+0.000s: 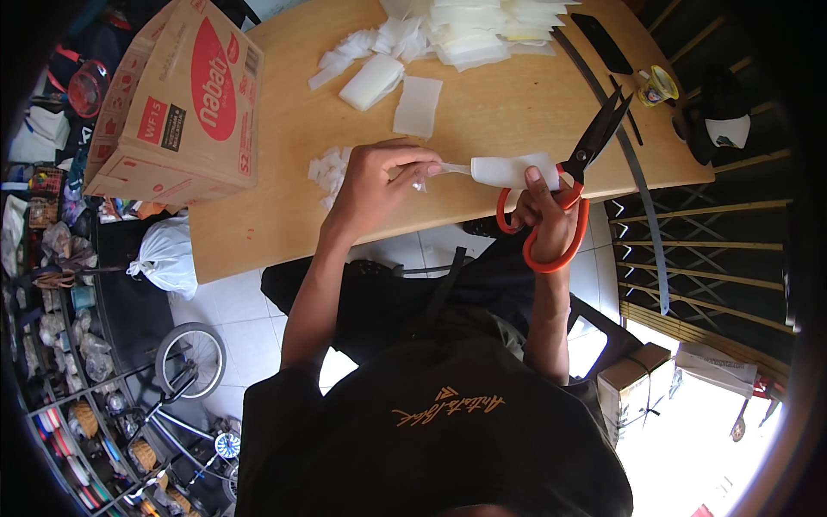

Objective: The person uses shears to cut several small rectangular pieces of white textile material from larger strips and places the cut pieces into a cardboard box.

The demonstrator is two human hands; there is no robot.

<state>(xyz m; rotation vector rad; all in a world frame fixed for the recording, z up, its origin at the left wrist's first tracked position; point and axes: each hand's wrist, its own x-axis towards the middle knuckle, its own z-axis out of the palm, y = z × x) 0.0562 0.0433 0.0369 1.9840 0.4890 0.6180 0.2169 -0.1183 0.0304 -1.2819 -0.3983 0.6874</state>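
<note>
My left hand (376,183) pinches one end of a white plastic strip (508,170) over the near edge of the wooden table (284,155). My right hand (544,214) grips orange-handled scissors (573,185); its fingers also touch the strip's other end. The black blades stand apart, pointing up and away to the right of the strip. A small pile of cut white pieces (326,172) lies just left of my left hand.
A cardboard box (177,103) stands at the table's left. Stacks of white sheets (469,30) and loose pieces (372,80) lie at the far side. A black knife (601,43), a small yellow tape roll (659,86) and a long metal band (637,172) lie on the right. A bicycle (185,388) stands on the floor.
</note>
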